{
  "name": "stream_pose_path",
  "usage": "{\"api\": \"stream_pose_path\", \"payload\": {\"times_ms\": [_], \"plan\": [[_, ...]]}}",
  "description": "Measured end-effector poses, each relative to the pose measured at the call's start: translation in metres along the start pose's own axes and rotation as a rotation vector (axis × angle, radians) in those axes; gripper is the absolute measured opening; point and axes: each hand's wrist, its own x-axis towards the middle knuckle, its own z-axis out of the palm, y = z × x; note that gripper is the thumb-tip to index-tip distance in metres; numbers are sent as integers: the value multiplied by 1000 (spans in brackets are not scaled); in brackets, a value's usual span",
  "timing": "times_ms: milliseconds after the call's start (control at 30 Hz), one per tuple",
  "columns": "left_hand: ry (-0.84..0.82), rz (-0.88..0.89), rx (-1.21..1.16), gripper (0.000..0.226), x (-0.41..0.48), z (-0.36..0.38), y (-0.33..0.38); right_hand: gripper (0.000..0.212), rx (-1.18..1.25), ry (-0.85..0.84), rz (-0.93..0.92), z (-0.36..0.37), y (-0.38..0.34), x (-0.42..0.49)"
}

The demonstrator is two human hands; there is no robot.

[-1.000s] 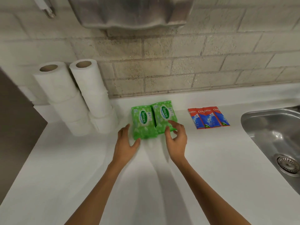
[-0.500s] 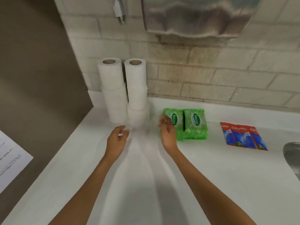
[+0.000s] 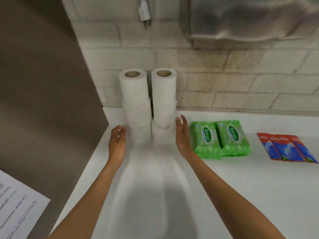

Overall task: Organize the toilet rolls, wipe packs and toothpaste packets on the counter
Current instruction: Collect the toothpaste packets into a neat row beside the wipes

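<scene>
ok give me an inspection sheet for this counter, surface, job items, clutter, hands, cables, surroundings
surface: white counter, bare in front, no spills seen
toilet rolls: two upright stacks of three, left stack and right stack, side by side at the brick wall
wipe packs: two green packs lying flat, side by side, right of the rolls
toothpaste packets: red and blue packets in an overlapping row, further right
clutter: nothing seen
hands: left hand open beside the left stack; right hand open beside the right stack; contact cannot be told
cables: a grey plug hangs on the wall above the rolls
surroundings: steel dispenser on the wall, brown panel left, printed sheet lower left
</scene>
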Motion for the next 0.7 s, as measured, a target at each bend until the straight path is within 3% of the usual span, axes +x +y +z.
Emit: {"api": "stream_pose_path", "payload": {"times_ms": [200,333,700], "plan": [[-53,-25,2,48,35,9,-3,64,-52,39,-28,30,16,16],[-85,-9,23,55,48,21,-6,85,-103,71,-63,42,23,22],[-122,-44,-157,57,57,38,-22,87,-100,128,-60,53,36,32]]}}
